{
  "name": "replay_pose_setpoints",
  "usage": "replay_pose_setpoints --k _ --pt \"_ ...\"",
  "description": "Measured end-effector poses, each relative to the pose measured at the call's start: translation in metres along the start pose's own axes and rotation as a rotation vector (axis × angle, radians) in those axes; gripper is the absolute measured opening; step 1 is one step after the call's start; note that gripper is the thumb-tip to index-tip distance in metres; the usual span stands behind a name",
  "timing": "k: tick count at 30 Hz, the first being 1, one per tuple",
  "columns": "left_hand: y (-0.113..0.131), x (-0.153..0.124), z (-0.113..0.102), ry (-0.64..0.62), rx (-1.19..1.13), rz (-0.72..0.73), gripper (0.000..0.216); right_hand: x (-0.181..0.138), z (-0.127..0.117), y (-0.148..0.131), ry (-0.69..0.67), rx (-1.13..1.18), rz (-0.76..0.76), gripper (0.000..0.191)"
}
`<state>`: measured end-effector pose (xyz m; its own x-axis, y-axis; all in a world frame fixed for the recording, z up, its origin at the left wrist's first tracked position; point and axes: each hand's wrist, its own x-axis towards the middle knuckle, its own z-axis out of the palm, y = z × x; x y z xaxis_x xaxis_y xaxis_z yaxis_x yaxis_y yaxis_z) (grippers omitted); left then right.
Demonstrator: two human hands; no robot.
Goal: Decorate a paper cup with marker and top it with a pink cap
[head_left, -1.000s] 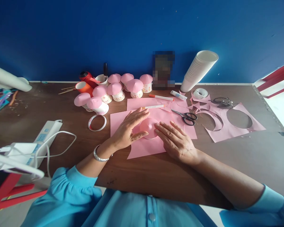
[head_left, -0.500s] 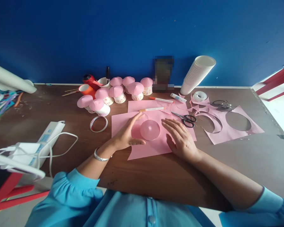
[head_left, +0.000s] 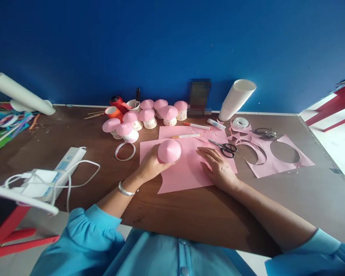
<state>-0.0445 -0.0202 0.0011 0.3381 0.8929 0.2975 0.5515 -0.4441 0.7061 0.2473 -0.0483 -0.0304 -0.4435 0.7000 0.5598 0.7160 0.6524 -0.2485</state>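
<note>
My left hand (head_left: pixel 151 165) is wrapped around a paper cup topped with a pink paper cone (head_left: pixel 169 151). The cone covers most of the cup from above, and the fingers hide its side. Beneath it lies a sheet of pink paper (head_left: pixel 189 168). Resting on the right part of that sheet, my right hand (head_left: pixel 220 169) has its fingers stretched out and holds nothing. Just beyond its fingertips are black-handled scissors (head_left: pixel 228 150). An orange-capped marker (head_left: pixel 186 136) lies across the sheet's far edge.
Several cone-topped cups (head_left: pixel 147 115) stand at the back left, near a roll of tape (head_left: pixel 125 151). A tall stack of paper cups (head_left: pixel 237 99) leans at the back wall. Pink paper scraps (head_left: pixel 287 170) lie right; a power strip (head_left: pixel 70 159) with cables lies left.
My left hand has closed on the cone-topped cup and moved it slightly left and up in the view. My right hand has stayed nearly still on the paper. The camera view has shifted a little.
</note>
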Motion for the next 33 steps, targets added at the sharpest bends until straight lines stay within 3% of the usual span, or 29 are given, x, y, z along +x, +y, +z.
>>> replay_pose_setpoints --k 3,7,12,21,25,33 --pt "-0.013 -0.001 -0.015 0.096 0.068 -0.088 0.045 0.029 -0.017 0.019 -0.053 -0.257 -0.066 0.051" --pt "-0.028 -0.001 -0.014 0.188 0.103 -0.098 0.047 0.096 -0.041 0.068 -0.218 -0.589 -0.089 0.064" --pt "-0.033 -0.004 -0.010 0.181 0.111 -0.132 0.046 0.151 -0.041 0.114 -0.389 -0.729 -0.034 0.067" --pt "-0.039 -0.006 -0.012 0.157 0.103 -0.136 0.040 0.148 -0.012 0.134 -0.379 -0.730 -0.022 0.063" --pt "-0.042 -0.006 -0.011 0.193 0.099 -0.142 0.045 0.145 -0.011 0.137 -0.394 -0.738 -0.058 0.059" --pt "-0.045 -0.007 -0.010 0.195 0.053 -0.181 0.046 0.150 -0.019 0.139 -0.300 -0.732 -0.045 0.058"
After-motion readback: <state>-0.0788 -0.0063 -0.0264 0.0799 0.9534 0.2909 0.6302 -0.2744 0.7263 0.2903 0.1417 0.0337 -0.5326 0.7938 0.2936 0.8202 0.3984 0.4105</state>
